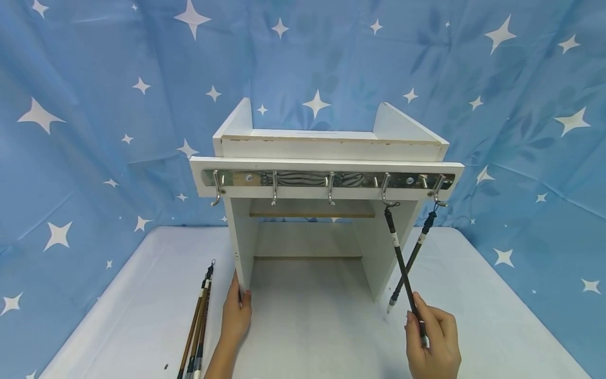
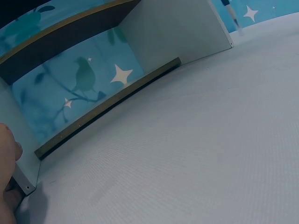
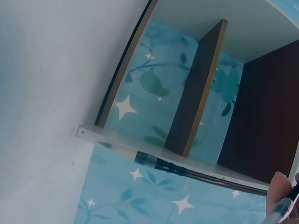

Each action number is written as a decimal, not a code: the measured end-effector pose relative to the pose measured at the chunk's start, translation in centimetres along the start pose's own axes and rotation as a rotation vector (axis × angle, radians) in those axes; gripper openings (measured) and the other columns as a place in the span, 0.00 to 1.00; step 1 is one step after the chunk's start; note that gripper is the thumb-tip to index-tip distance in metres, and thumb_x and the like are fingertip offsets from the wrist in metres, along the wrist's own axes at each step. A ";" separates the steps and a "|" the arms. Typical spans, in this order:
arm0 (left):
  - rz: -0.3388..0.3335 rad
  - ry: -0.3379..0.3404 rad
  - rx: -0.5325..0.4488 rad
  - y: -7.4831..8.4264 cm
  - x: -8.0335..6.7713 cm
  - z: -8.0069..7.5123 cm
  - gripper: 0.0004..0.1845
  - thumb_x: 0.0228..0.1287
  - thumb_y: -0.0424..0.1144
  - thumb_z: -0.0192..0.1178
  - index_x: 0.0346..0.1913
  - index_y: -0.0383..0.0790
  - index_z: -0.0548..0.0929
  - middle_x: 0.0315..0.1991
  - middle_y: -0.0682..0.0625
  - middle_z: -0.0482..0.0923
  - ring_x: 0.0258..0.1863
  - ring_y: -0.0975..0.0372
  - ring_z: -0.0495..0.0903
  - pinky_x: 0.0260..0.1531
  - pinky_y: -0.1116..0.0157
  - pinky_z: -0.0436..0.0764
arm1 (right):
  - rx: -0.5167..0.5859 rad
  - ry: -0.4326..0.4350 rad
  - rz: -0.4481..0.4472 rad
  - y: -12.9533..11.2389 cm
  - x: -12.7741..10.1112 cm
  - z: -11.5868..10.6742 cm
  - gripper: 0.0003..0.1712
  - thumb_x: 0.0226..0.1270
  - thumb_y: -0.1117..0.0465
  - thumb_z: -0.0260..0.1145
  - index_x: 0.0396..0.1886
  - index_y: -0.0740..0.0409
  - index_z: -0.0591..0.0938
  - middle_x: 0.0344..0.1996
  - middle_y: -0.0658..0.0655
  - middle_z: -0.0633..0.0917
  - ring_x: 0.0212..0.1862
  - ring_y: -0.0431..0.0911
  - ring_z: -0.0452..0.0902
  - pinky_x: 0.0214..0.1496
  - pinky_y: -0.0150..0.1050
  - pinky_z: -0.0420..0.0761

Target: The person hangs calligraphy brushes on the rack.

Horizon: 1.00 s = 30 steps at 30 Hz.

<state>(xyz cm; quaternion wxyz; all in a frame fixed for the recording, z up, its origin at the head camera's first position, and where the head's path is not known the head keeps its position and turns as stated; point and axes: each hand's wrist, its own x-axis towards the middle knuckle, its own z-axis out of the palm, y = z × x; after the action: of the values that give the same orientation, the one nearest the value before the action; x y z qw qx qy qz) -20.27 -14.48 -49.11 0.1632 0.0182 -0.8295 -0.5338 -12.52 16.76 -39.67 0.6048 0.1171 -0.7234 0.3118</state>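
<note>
A white shelf unit (image 1: 331,151) stands on the table with a row of metal hooks along its front. My left hand (image 1: 235,318) grips the lower front edge of its left side panel (image 1: 240,242), thumb on the inner face; the left wrist view shows this hand (image 2: 6,163) at its left edge. My right hand (image 1: 436,337) pinches the lower end of a dark calligraphy brush (image 1: 401,263). That brush's loop is at the fourth hook (image 1: 385,188), and its shaft slants down to the right. A second calligraphy brush (image 1: 416,250) hangs from the rightmost hook (image 1: 438,189), tip downward.
Several brushes (image 1: 198,323) with brown shafts lie together on the white table (image 1: 156,295), left of my left hand. A small dark speck (image 1: 166,366) is near them. A blue curtain (image 1: 118,105) with white stars hangs behind. Three hooks at the left carry nothing.
</note>
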 end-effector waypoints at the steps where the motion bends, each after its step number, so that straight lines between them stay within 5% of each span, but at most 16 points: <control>1: -0.001 0.000 0.002 0.0 0.0 0.0 0.33 0.68 0.29 0.43 0.72 0.41 0.43 0.70 0.35 0.48 0.67 0.40 0.52 0.61 0.43 0.60 | -0.007 -0.004 0.003 0.0 0.0 0.0 0.29 0.69 0.51 0.52 0.34 0.78 0.80 0.22 0.67 0.72 0.31 0.18 0.63 0.23 0.12 0.64; 21: -0.007 -0.004 -0.002 -0.2 0.0 0.2 0.34 0.68 0.29 0.44 0.72 0.41 0.42 0.70 0.35 0.47 0.67 0.40 0.51 0.61 0.42 0.59 | -0.026 -0.061 0.064 0.9 -0.8 -0.4 0.28 0.69 0.51 0.52 0.41 0.76 0.80 0.27 0.66 0.73 0.33 0.23 0.62 0.21 0.17 0.63; 30: -0.009 -0.004 -0.004 0.0 0.0 0.1 0.34 0.68 0.29 0.44 0.72 0.41 0.42 0.70 0.35 0.47 0.67 0.40 0.51 0.61 0.43 0.59 | 0.072 -0.063 0.063 -0.6 0.3 -0.5 0.20 0.69 0.61 0.54 0.42 0.79 0.78 0.25 0.65 0.71 0.30 0.21 0.65 0.22 0.14 0.66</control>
<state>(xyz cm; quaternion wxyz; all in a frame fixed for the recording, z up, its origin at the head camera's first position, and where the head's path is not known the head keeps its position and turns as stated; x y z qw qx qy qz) -20.29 -14.41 -49.09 0.1593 0.0208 -0.8286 -0.5362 -11.92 16.65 -39.18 0.5671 0.1257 -0.7336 0.3528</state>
